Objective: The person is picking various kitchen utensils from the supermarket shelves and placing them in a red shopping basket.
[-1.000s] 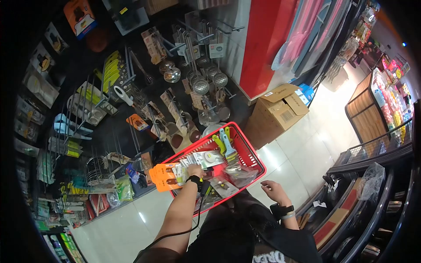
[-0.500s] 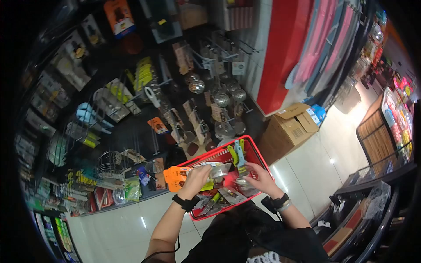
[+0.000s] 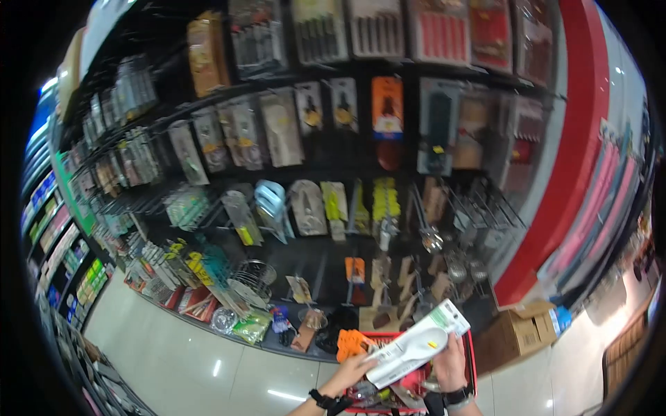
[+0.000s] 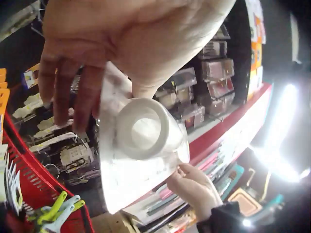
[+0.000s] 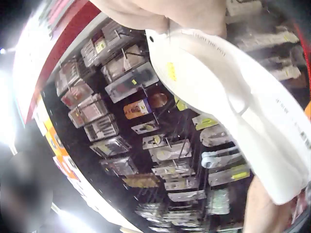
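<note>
A packaged white spoon [image 3: 420, 344] on a white card is held up slantwise between both hands, over the red basket [image 3: 474, 360]. My left hand [image 3: 352, 374] pinches the card at the handle end; in the left wrist view that hand [image 4: 131, 39] has its thumb on one face and fingers behind the other. At the spoon's bowl end, my right hand [image 3: 451, 366] grips the card's edge. Close up in the right wrist view, the spoon [image 5: 194, 80] carries a small yellow sticker on its bowl. Green and light-blue-handled tools [image 4: 58, 211] stand in the basket's corner.
Ahead rises a black display wall with hooks of packaged kitchen tools [image 3: 281, 128]. Orange packages [image 3: 354, 343] stick out at the basket's left side. A cardboard box [image 3: 524, 333] stands on the floor at the right, beside a red pillar [image 3: 555, 208].
Both hands were at or near the basket; now they hold the packaged white spoon above it. The head view has tilted up toward the display wall.
</note>
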The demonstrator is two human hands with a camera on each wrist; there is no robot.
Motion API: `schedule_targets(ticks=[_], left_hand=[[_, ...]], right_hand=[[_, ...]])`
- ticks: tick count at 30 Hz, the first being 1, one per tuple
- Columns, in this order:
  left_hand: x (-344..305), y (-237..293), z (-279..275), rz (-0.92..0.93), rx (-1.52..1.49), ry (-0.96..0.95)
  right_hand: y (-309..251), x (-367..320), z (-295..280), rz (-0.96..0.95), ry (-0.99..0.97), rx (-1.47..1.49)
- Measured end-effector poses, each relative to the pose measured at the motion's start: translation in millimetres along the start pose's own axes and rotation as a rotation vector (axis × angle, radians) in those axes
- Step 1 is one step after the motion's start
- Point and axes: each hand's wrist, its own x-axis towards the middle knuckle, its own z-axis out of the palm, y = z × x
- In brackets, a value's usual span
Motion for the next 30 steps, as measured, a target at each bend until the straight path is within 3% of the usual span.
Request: schedule_targets(ticks=[2,4,5,8,10,12,14,16,20,30], left_hand=[[-13,-9,-5,0.003,-0.178,0.028],[-24,-2,-17,-0.118,-0.468,0.068],[-24,-3,-29,-0.044,-0.461,0.116],[-16,0,-77,0.070,-0.507,0.357],[-8,42,-126,0.141,-0.761,0.561],[2,86,-171,0.432,-0.720,0.805],[4,129,-211,0.575,-0.683,0.908],[12,155,-243,0.691,-0.668,0.919],[36,185,-281,0.819,-0.700,0.918],[56,204,-292,0.761,-0.685,0.968]], right_hand=[[15,0,2,-0.025,-0.049,-0.016],[26,-6,15,0.006,-0.072,0.007],[33,-5,15,0.032,-0.138,0.022],[32,-29,42,0.137,-0.083,-0.235],[30,-41,50,0.162,-0.059,-0.229],[29,-57,43,0.264,-0.100,-0.207],[29,-50,15,0.325,-0.171,-0.310],[25,-44,3,0.433,-0.207,-0.361],[13,-48,1,0.404,-0.131,-0.377],[-16,-37,-36,0.453,-0.109,-0.405]])
